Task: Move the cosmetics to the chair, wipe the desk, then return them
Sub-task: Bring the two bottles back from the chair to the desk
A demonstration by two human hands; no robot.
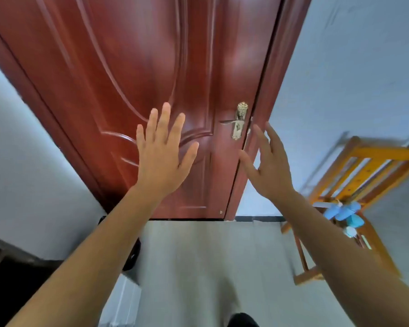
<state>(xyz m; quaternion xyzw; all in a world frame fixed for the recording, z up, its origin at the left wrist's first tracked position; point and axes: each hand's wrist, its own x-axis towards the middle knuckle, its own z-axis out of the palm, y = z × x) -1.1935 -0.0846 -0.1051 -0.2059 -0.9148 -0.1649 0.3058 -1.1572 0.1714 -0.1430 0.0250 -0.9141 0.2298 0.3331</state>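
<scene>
Left hand [163, 156] and right hand [270, 171] raised, fingers [165, 119] spread, holding nothing; blue cosmetics [342, 213] lie on the chair [383, 153], well apart to the right of the fingers.

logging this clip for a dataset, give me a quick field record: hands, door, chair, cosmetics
left hand: open, fingers spread, raised before the door, holds nothing
right hand: open, raised near the door's edge, holds nothing
door: red-brown wood, gold handle
chair: orange wood, at the right by the wall
cosmetics: blue items on the chair seat, blurred
</scene>
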